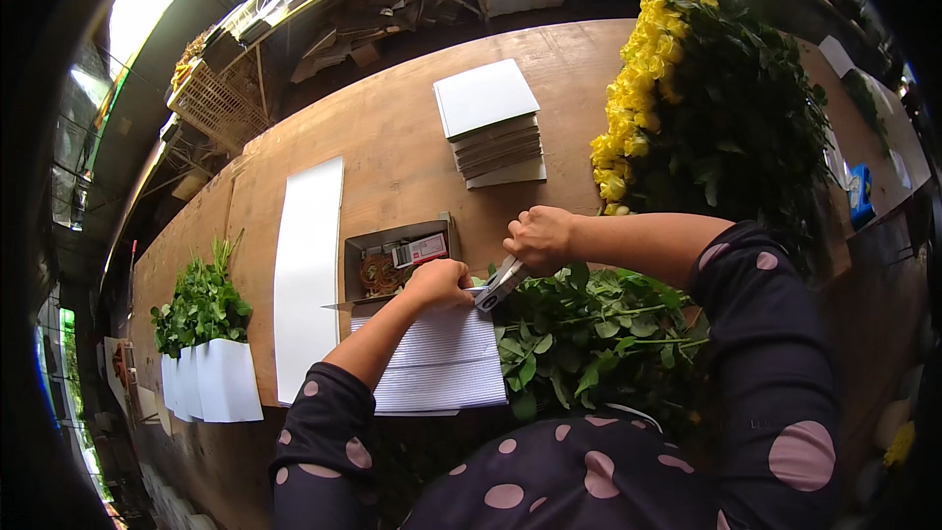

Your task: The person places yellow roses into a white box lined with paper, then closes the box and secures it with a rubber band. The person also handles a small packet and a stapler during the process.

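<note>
My right hand (543, 239) is closed around the handle of a stapler (500, 285). The stapler's jaws meet the upper right edge of a white corrugated cardboard sheet (441, 364). At that same edge, just left of the jaws, my left hand (439, 284) pinches the cardboard, its fingertips partly hidden. Cut leafy stems (589, 331) lie right of the sheet, leaves close under the stapler. Behind my left hand stands an open box (357, 265) with rubber bands (380, 276) and a small printed staple-like carton (421, 250) in it.
A long white sheet (309, 272) lies left of the box. Farther back is a stack of cardboard sheets (489, 103). Yellow roses (647, 66) are heaped at right. White-wrapped bunches (221, 379) with green stems (202, 298) rest on the wooden table's (390, 132) left edge.
</note>
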Demonstrator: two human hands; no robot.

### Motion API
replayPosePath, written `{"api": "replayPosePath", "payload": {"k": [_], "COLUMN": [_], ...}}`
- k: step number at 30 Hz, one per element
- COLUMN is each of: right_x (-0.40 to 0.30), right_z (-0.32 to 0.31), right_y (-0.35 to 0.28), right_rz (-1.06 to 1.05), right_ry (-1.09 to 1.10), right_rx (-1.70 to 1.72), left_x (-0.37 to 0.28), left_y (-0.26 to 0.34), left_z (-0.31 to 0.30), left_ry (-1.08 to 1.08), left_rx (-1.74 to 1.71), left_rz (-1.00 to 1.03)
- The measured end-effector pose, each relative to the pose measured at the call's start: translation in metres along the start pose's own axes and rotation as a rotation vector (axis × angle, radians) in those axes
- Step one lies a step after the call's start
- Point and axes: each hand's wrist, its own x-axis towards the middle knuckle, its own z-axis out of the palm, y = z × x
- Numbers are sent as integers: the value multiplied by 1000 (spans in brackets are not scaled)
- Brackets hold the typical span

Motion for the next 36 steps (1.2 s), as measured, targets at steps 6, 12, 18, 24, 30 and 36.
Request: {"api": "replayPosePath", "payload": {"k": [6, 12, 18, 24, 30, 36], "right_x": [-6, -69, -124, -56, -62, -108], "right_z": [5, -12, 12, 58, 60, 12], "right_y": [-4, -22, -174, -276, -261, -275], "right_rz": [82, 655, 662, 1092, 1058, 1012], "right_ry": [-17, 6, 632, 574, 337, -24], "right_rx": [62, 325, 1589, 1689, 1644, 1725], "left_x": [-4, -48, -141, -147, -139, -135], "left_y": [5, 17, 34, 34, 26, 21], "left_z": [-6, 13, 93, 131, 142, 146], "left_ry": [-7, 549, 689, 924, 905, 955], "left_rx": [16, 536, 345, 516, 466, 432], "left_rz": [80, 280, 440, 467, 524, 533]}}
